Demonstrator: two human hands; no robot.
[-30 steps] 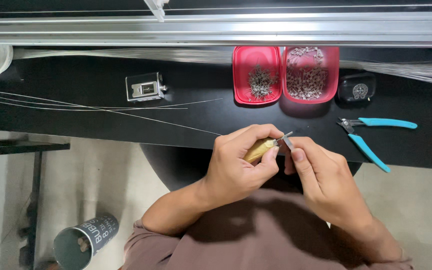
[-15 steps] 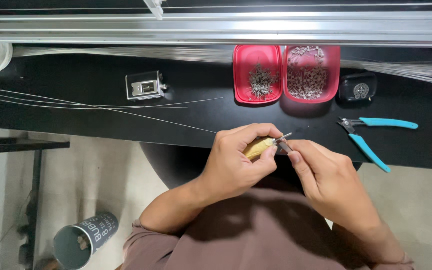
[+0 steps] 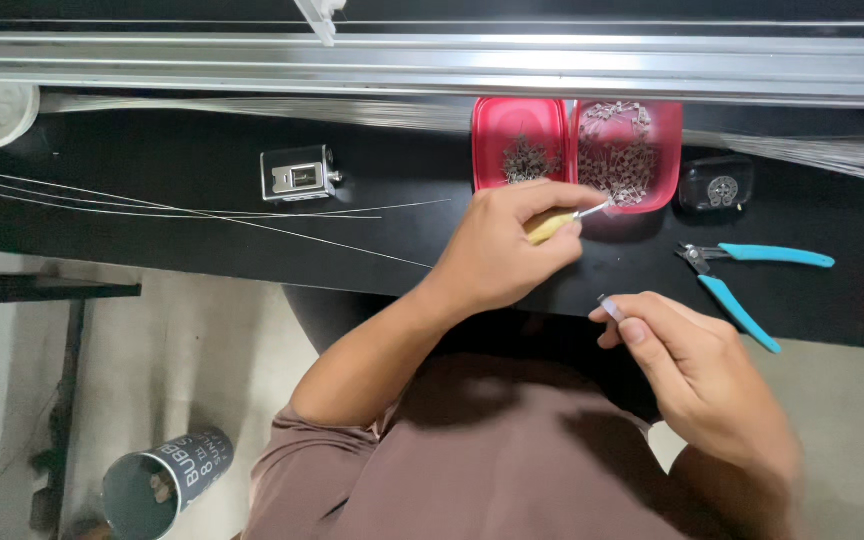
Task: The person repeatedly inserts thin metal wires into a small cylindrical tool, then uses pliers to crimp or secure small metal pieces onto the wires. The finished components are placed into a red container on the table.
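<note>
Yellowish wood shows between the fingers of the left hand [image 3: 500,258], whose grip is closed around a small wooden-handled tool [image 3: 550,225] with a thin metal tip. That tip points at the right-hand red plastic tray [image 3: 660,190] of small metal parts, at its near edge. A second red plastic tray [image 3: 492,130] stands touching it on the left, also holding small metal pieces. The right hand [image 3: 697,370] hangs lower, just off the near edge of the black bench [image 3: 202,240], thumb and forefinger pinched on a tiny pale metal piece [image 3: 610,306]. Blue-handled cutting pliers [image 3: 747,285] lie on the bench just beyond that hand. Thin silver wires [image 3: 152,208] stretch across the bench's left side, near a small square metal block [image 3: 298,175].
</note>
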